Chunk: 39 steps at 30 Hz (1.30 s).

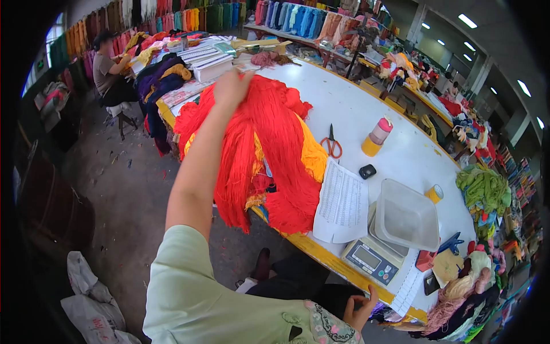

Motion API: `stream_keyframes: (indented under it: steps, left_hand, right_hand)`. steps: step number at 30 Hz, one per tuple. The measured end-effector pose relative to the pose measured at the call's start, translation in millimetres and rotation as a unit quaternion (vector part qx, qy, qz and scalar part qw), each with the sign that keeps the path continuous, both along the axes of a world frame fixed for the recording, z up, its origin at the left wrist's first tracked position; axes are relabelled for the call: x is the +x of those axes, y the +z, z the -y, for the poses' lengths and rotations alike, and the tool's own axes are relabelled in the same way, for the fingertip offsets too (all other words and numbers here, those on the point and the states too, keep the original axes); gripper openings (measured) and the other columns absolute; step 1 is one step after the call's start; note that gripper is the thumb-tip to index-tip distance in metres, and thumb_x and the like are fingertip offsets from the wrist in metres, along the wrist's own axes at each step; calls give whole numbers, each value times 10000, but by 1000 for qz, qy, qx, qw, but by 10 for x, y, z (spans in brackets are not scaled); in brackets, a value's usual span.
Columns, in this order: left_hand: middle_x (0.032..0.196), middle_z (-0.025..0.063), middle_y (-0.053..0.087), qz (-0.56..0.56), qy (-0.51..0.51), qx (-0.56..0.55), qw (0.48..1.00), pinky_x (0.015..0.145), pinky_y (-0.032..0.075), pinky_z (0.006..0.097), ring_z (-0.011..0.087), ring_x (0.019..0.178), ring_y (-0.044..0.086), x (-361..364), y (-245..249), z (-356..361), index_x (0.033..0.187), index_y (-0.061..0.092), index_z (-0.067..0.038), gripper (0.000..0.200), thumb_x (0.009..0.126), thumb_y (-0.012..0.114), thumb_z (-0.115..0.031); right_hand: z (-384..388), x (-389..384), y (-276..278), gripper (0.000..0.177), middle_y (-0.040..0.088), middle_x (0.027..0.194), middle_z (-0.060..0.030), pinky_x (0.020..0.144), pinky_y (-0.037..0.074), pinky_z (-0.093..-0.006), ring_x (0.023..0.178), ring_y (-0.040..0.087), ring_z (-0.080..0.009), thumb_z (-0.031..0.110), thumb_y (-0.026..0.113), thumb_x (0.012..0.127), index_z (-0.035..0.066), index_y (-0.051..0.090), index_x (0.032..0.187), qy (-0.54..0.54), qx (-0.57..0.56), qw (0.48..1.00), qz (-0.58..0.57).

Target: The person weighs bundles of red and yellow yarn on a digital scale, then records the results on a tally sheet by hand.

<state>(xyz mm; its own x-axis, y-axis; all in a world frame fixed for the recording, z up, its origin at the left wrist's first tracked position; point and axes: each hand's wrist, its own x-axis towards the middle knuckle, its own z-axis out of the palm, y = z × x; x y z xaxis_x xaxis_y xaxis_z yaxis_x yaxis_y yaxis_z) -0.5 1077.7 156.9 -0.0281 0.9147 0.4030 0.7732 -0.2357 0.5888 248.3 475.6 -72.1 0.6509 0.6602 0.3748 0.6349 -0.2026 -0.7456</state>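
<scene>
- While the left hand [232, 89] reaches to the top of the red yarn [275, 132], its fingers bend down; I cannot tell if they grip it.
- The right hand [361, 309] is by the near edge of the surface [349, 109], fingers loose and a bit bent, holding nothing I can see.
- The red yarn is heaped on the near edge and hangs over it, with yellow yarn [312, 152] beneath.
- Paper [342, 203] lies beside the yarn.
- A scale [369, 261] sits near the near edge, with a clear tub [407, 215] on it.
</scene>
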Motion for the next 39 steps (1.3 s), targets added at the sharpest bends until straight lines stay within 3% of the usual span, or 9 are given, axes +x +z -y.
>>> stream_keyframes:
  steps: [2, 8, 15, 20, 23, 25, 28, 33, 39]
  left_hand:
    - [1320, 249, 589, -141, 23, 63, 988, 1030, 454, 464, 365, 1226, 575, -279, -206, -300, 1321, 568, -12, 814, 802, 702, -625]
    - [1414, 191, 550, -3, -194, -52, 980, 1118, 361, 380, 327, 1325, 504, -770, -518, -1119, 1447, 489, -83, 885, 757, 796, -545]
    - [1123, 223, 697, -150, -177, -12, 973, 939, 489, 412, 346, 1071, 656, -700, -260, -1115, 1122, 723, -27, 582, 785, 747, -502]
    - [929, 167, 737, 53, -163, 24, 985, 845, 516, 400, 289, 899, 707, -922, 165, -1020, 946, 747, -9, 445, 786, 734, -424]
    - [922, 122, 731, 233, -246, -14, 941, 775, 554, 325, 191, 839, 706, -1103, 421, -942, 1001, 710, 15, 333, 885, 690, -296]
    - [920, 102, 720, 358, -308, -53, 880, 733, 567, 285, 148, 807, 694, -1140, 691, -570, 1048, 683, 24, 271, 935, 652, -221]
    - [915, 103, 707, 254, -307, -35, 916, 691, 574, 258, 133, 768, 680, -1213, 1003, -50, 1114, 638, 36, 241, 971, 603, -154]
    - [898, 95, 726, -32, -198, 111, 973, 670, 529, 303, 128, 748, 664, -1260, 1080, 383, 1040, 698, 44, 245, 910, 644, -156]
    - [800, 36, 679, 183, -227, 47, 955, 586, 489, 268, 108, 635, 605, -1513, 1215, 613, 1026, 694, 14, 241, 923, 647, -199]
  right_hand:
    - [183, 59, -111, 732, 519, 1270, -170, 821, 493, -324, 766, 645, -198, -61, 673, 814, 15, 335, 1458, -7, -19, 1000, 7]
    - [554, 202, -405, 766, 360, 1489, -231, 634, 523, -302, 708, 607, -178, -54, 684, 808, 30, 329, 1481, -35, -103, 986, -126]
    - [343, -80, -269, 767, 494, 1342, -185, 636, 508, -312, 702, 579, -173, -62, 691, 798, 33, 347, 1476, -48, -95, 994, -36]
    - [98, -130, -247, 772, 553, 1262, -160, 646, 505, -326, 714, 581, -175, -64, 690, 800, 37, 344, 1483, 5, -100, 995, 0]
    - [-223, -254, 47, 613, 615, 1128, -66, 680, 488, -313, 739, 605, -182, -22, 703, 826, 91, 486, 1389, 16, -114, 993, 23]
    - [-495, -247, 72, 654, 592, 1183, -121, 804, 490, -330, 766, 634, -188, -74, 670, 806, 21, 418, 1402, 86, -95, 992, -19]
    - [-1005, -362, 418, 592, 577, 1034, -169, 852, 472, -360, 832, 632, -277, -70, 670, 787, -12, 474, 1342, 233, -67, 970, 11]
    - [-1865, -666, 1141, 602, 552, 1287, -180, 894, 469, -431, 1054, 599, -330, 31, 721, 799, 37, 493, 1356, 416, -65, 880, 220]
    - [-2509, -966, 1604, 622, 517, 1356, -189, 1004, 425, -457, 1213, 522, -379, 106, 713, 822, 22, 464, 1386, 476, -24, 844, 247]
